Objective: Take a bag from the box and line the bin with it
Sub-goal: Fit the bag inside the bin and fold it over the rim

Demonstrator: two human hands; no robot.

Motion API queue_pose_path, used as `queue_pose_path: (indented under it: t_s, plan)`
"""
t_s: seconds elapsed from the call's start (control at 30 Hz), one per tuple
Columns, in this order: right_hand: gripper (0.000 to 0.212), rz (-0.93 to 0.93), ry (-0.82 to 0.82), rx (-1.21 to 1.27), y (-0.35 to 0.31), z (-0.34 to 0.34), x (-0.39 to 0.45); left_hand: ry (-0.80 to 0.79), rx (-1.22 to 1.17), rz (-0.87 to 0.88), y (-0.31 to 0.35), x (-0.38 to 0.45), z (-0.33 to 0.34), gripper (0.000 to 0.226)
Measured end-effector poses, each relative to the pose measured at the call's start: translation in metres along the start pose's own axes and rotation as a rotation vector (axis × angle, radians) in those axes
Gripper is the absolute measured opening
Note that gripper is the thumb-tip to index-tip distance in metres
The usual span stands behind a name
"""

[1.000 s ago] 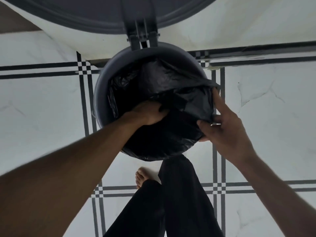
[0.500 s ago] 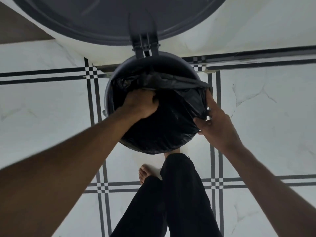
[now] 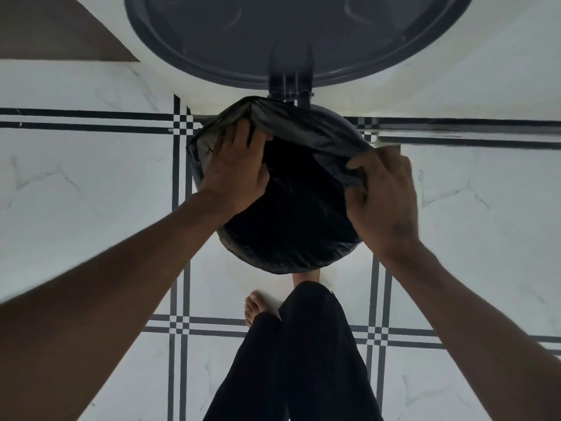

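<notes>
A round dark grey pedal bin [image 3: 349,124] stands on the floor below me with its lid [image 3: 288,34] flipped up against the wall. A black plastic bag [image 3: 291,208] sits in the bin, its mouth stretched over the near and left rim. My left hand [image 3: 235,168] holds the bag's edge at the back left of the rim, fingers tucked under the plastic. My right hand [image 3: 384,196] grips a bunched fold of the bag at the right rim. The box is not in view.
White marble floor tiles with black line borders [image 3: 179,189] surround the bin. My legs in black trousers [image 3: 303,360] and a bare foot [image 3: 255,308] stand just in front of it. A white wall rises behind the lid.
Both hands have moved the bag's mouth outward and back. The plastic now covers the left and rear-left rim, where bare rim showed before. My view has tilted nearer the bin.
</notes>
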State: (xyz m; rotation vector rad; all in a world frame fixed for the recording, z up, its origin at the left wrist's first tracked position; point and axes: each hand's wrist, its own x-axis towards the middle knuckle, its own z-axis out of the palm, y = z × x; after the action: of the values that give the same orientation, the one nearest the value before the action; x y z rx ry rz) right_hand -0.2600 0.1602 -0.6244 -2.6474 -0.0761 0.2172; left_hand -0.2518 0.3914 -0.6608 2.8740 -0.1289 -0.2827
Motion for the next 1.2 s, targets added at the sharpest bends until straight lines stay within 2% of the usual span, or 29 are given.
queue_pose_path:
  t_s: [0.1, 0.17, 0.23, 0.3, 0.37, 0.43, 0.53, 0.63, 0.7, 0.77, 0.83, 0.9, 0.97, 1.03, 1.2]
  plan:
    - [0.039, -0.263, -0.083, -0.047, -0.009, 0.014, 0.004, 0.008, -0.044, 0.028, -0.003, 0.008, -0.004, 0.047]
    - [0.057, -0.300, -0.186, -0.110, -0.008, 0.023, 0.011, 0.014, -0.099, 0.037, -0.007, 0.014, -0.007, 0.043]
    - [0.066, -0.263, -0.188, -0.141, -0.003, 0.029, 0.028, 0.032, -0.160, 0.046, -0.013, 0.019, -0.010, 0.042]
    - [0.063, -0.216, -0.136, -0.128, 0.002, 0.030, 0.052, 0.048, -0.269, 0.046, -0.022, 0.024, -0.014, 0.043]
    - [0.056, -0.141, -0.145, -0.028, 0.004, 0.028, 0.072, 0.001, -0.411, 0.015, -0.030, 0.029, -0.015, 0.049]
    - [0.048, -0.057, -0.227, 0.137, 0.004, 0.024, 0.084, -0.083, -0.487, -0.033, -0.033, 0.031, -0.015, 0.052]
    - [0.039, -0.008, -0.316, 0.202, 0.007, 0.022, 0.094, -0.110, -0.613, -0.156, -0.034, 0.035, -0.014, 0.041]
    - [0.038, 0.163, -0.363, 0.272, 0.013, 0.028, 0.106, -0.086, -0.869, -0.300, -0.037, 0.042, -0.013, 0.029]
    - [0.038, 0.333, -0.317, 0.400, 0.015, 0.030, 0.115, -0.130, -1.070, -0.450, -0.039, 0.046, -0.013, 0.023]
    - [0.028, 0.469, -0.249, 0.488, 0.019, 0.030, 0.123, -0.172, -1.243, -0.669, -0.045, 0.050, -0.013, 0.017]
    - [0.020, 0.568, -0.219, 0.527, 0.026, 0.031, 0.125, -0.199, -1.319, -0.835, -0.055, 0.049, -0.012, 0.013]
    - [0.016, 0.602, -0.261, 0.558, 0.035, 0.034, 0.119, -0.211, -1.349, -0.924, -0.065, 0.044, -0.010, 0.023]
    - [0.017, 0.559, -0.318, 0.531, 0.043, 0.036, 0.107, -0.227, -1.370, -0.968, -0.070, 0.038, -0.009, 0.022]
    - [0.022, 0.526, -0.306, 0.552, 0.047, 0.034, 0.094, -0.201, -1.403, -0.983, -0.071, 0.032, -0.008, 0.018]
    - [0.048, 0.513, -0.197, 0.563, 0.050, 0.032, 0.057, 0.115, -1.448, -1.009, -0.068, 0.014, -0.014, 0.014]
